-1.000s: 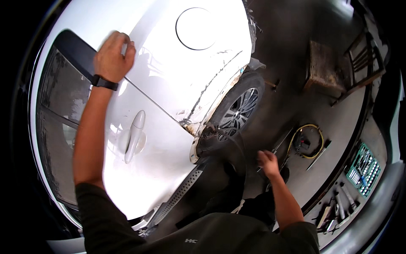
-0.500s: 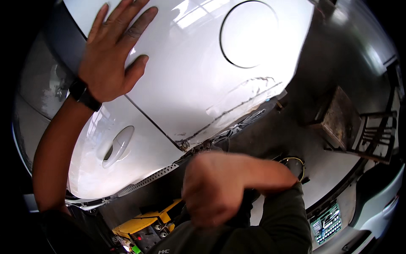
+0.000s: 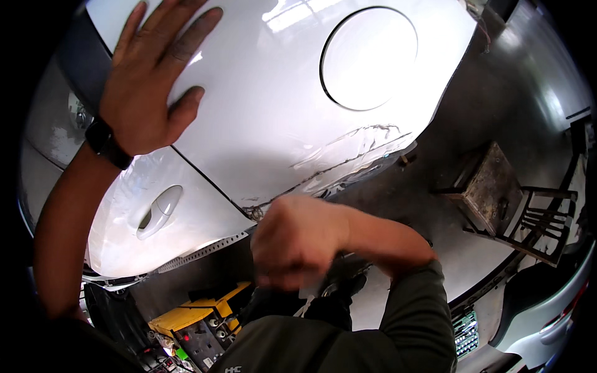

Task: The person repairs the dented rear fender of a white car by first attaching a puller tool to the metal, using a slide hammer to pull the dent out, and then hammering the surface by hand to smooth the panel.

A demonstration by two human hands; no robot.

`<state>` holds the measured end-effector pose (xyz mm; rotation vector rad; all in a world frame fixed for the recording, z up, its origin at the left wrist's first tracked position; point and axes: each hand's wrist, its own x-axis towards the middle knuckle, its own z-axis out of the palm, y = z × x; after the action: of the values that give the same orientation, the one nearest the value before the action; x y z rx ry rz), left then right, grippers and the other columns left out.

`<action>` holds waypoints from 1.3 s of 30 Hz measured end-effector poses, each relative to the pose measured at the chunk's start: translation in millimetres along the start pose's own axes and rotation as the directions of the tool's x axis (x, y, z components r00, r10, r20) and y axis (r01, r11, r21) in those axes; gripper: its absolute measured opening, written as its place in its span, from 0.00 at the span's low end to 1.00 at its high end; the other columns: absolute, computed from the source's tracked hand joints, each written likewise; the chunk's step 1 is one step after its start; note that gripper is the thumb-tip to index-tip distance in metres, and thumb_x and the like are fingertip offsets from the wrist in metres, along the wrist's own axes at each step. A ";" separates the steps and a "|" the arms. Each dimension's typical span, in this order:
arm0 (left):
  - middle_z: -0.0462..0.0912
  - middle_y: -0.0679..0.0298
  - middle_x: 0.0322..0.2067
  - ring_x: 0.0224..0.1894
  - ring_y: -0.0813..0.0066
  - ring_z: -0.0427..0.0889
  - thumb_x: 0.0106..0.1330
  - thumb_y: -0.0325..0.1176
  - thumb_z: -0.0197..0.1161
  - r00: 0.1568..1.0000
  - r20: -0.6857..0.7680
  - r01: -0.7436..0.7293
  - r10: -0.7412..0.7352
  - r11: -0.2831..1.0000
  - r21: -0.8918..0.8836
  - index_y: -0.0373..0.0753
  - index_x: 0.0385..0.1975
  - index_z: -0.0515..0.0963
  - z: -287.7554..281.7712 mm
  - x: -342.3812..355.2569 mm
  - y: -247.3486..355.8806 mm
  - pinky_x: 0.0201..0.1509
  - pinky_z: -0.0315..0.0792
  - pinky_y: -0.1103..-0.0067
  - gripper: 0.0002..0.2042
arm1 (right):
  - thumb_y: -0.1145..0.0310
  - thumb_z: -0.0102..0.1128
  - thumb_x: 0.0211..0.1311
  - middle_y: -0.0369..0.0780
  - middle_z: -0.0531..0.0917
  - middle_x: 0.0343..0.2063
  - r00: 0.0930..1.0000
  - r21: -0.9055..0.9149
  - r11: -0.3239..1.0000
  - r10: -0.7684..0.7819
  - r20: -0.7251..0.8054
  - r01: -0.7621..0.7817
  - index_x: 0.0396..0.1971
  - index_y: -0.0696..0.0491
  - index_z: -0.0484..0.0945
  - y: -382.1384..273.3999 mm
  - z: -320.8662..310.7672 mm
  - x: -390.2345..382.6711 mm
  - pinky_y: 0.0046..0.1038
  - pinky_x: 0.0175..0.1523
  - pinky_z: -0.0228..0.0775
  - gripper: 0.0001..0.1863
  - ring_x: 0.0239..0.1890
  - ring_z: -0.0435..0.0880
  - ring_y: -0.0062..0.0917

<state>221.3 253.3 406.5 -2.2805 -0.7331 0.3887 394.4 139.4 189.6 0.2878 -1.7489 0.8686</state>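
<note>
My left hand (image 3: 146, 87), with a dark watch (image 3: 106, 143) on its wrist, lies flat with fingers spread on the white body panel (image 3: 249, 105) of a car. My right hand (image 3: 295, 242) is curled into a fist, blurred by motion, in front of the panel's lower edge. Whatever its fingers hold, if anything, is hidden. Just beyond the fist, dark cracks and creases (image 3: 348, 152) run along the damaged lower part of the panel. Above them sits a round fuel flap (image 3: 370, 59), closed. A white door with its handle (image 3: 160, 212) is below my left hand.
A yellow-and-black machine or cart (image 3: 196, 317) stands low at the left. At the right are a worn wooden cabinet (image 3: 488, 189) and a dark wooden chair (image 3: 541, 224). An open tool set (image 3: 465, 336) and another pale car (image 3: 547, 317) are at the lower right.
My right fist has risen toward the panel's damaged lower edge. My left hand stays flat on the panel, while the whole view has shifted somewhat.
</note>
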 end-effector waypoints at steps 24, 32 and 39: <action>0.58 0.50 0.80 0.83 0.49 0.53 0.72 0.48 0.50 0.933 -0.327 -0.111 0.153 0.984 0.142 0.35 0.77 0.64 21.8 27.2 -5.1 0.83 0.42 0.46 0.36 | 0.75 0.56 0.72 0.40 0.66 0.13 0.927 -0.175 0.972 0.084 -0.365 -0.157 0.14 0.55 0.65 19.8 -76.3 -71.9 0.35 0.21 0.55 0.22 0.14 0.66 0.33; 0.57 0.48 0.80 0.84 0.46 0.51 0.58 0.36 0.57 0.955 -0.281 -0.076 0.097 0.994 0.084 0.31 0.77 0.62 17.6 16.8 0.6 0.82 0.40 0.42 0.41 | 0.70 0.54 0.75 0.37 0.71 0.12 0.775 -0.375 0.927 -0.222 -0.592 -0.021 0.13 0.53 0.68 7.1 -78.0 -81.5 0.31 0.21 0.61 0.24 0.15 0.72 0.29; 0.57 0.46 0.80 0.83 0.43 0.50 0.65 0.36 0.54 0.915 -0.360 -0.164 0.184 0.983 0.087 0.28 0.77 0.60 16.8 26.7 5.8 0.82 0.40 0.43 0.38 | 0.69 0.55 0.76 0.39 0.72 0.12 0.673 -0.079 0.968 0.107 -0.732 -0.240 0.11 0.53 0.66 -4.2 -77.8 -70.7 0.31 0.23 0.61 0.26 0.14 0.70 0.29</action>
<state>237.1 274.8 388.7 -2.2822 -0.3260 0.0536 479.0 173.2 136.9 -0.3271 -1.0833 0.8080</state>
